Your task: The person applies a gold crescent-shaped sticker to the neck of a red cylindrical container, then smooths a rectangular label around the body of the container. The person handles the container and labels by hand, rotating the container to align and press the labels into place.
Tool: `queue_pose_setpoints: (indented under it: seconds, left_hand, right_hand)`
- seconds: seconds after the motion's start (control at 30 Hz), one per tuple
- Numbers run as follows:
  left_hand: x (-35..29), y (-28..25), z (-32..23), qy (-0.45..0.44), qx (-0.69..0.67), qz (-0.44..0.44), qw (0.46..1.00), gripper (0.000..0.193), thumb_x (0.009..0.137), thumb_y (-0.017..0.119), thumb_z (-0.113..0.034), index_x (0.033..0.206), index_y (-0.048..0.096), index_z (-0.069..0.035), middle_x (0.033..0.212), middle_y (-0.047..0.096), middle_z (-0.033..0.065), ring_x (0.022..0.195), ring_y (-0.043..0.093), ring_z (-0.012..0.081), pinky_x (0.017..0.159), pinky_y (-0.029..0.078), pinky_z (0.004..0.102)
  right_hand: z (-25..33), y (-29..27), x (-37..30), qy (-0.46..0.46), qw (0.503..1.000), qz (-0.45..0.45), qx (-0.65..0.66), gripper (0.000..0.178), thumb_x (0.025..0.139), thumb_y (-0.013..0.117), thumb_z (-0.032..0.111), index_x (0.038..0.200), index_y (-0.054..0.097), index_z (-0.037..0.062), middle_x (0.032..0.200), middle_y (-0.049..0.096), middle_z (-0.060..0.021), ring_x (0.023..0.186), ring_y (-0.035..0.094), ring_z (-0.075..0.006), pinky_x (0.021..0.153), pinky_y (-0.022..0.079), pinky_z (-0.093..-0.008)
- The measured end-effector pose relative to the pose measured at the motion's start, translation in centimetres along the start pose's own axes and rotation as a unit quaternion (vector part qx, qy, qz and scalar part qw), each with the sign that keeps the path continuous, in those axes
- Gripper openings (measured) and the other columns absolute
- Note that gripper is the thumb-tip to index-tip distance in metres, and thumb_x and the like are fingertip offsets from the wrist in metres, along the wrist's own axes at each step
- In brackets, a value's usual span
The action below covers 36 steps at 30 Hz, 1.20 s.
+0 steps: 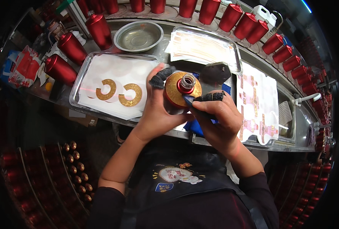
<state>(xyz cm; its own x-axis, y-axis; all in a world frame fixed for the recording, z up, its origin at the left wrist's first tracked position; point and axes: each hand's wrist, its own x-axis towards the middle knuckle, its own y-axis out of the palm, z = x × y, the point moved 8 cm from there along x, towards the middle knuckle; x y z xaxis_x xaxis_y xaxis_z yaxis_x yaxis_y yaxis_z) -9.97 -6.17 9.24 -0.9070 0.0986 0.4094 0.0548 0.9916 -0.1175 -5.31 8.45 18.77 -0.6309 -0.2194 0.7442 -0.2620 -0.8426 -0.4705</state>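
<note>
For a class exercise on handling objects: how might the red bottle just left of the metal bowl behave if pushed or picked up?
The red bottle looks tall for its width, so a high push could tip it. Its smooth, shiny surface may be slippery. Its rounded sides suggest it might roll once toppled.

A round metal bowl (138,41) sits at eleven o'clock, its open side up. Beyond it, at twelve, a conveyor (172,14) curves round toward two. A white jug (265,15) stands between one and two. At three, a pale tap (307,99) rises beside a sink (290,132). Between nine and ten lies a red-and-white bag (26,68); a metal post (78,19) stands between ten and eleven.
</note>
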Motion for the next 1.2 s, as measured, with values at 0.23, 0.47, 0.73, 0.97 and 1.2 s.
queue_pose_setpoints:
  seconds: [0.23, 0.47, 0.73, 0.97, 1.2]
  left_hand:
    - [-0.2, 0.2, -2.1, 0.085, 0.227, -0.086, 0.966, 0.089, 0.063, 0.092, -0.030, 0.136, 0.046, -0.008, 0.127, 0.046, 0.0153, 0.124, 0.047, 0.0367, 0.103, 0.042, 0.0448]
    - [0.6, 0.1, -1.3, 0.034, 0.115, 0.024, 0.992, 0.070, 0.069, 0.086, -0.014, 0.130, 0.052, -0.005, 0.123, 0.054, 0.0175, 0.113, 0.059, 0.0354, 0.094, 0.050, 0.0429]
    - [-2.2, 1.0, -0.4, 0.107, 0.125, -0.154, 0.974, 0.069, 0.070, 0.086, -0.018, 0.131, 0.054, -0.007, 0.117, 0.046, 0.0124, 0.111, 0.051, 0.0315, 0.093, 0.045, 0.0407]
    - [-2.2, 1.2, -1.0, 0.077, 0.149, -0.156, 0.974, 0.078, 0.065, 0.094, -0.026, 0.130, 0.055, -0.007, 0.121, 0.044, 0.0124, 0.111, 0.052, 0.0308, 0.095, 0.045, 0.0405]
    - [-1.5, 0.8, 0.5, 0.009, 0.115, -0.100, 0.988, 0.085, 0.057, 0.096, -0.025, 0.128, 0.053, -0.006, 0.121, 0.048, 0.0139, 0.111, 0.054, 0.0330, 0.096, 0.046, 0.0432]
  right_hand:
    - [0.0, 0.4, 0.0, -0.003, 1.000, 0.013, 0.006, 0.025, 0.070, 0.080, -0.006, 0.091, 0.071, 0.0049, 0.079, 0.064, -0.0092, 0.070, 0.062, -0.0276, 0.063, 0.048, -0.0348]
    - [0.1, 0.5, -0.5, -0.009, 1.000, 0.000, -0.006, 0.028, 0.069, 0.078, -0.007, 0.093, 0.071, 0.0042, 0.077, 0.061, -0.0093, 0.068, 0.059, -0.0295, 0.064, 0.049, -0.0367]
    - [2.0, 1.2, -2.2, -0.062, 0.998, 0.002, 0.007, 0.037, 0.065, 0.079, -0.006, 0.099, 0.073, 0.0045, 0.084, 0.065, -0.0085, 0.077, 0.064, -0.0289, 0.069, 0.054, -0.0377]
    - [0.7, -0.7, -1.9, -0.057, 0.998, -0.013, -0.013, 0.032, 0.067, 0.074, -0.006, 0.097, 0.072, 0.0060, 0.082, 0.061, -0.0066, 0.077, 0.060, -0.0282, 0.070, 0.051, -0.0379]
    - [-2.0, -0.6, -1.4, 0.088, 0.991, 0.011, 0.095, 0.023, 0.078, 0.076, 0.000, 0.100, 0.068, 0.0031, 0.084, 0.067, -0.0095, 0.073, 0.065, -0.0201, 0.066, 0.051, -0.0312]
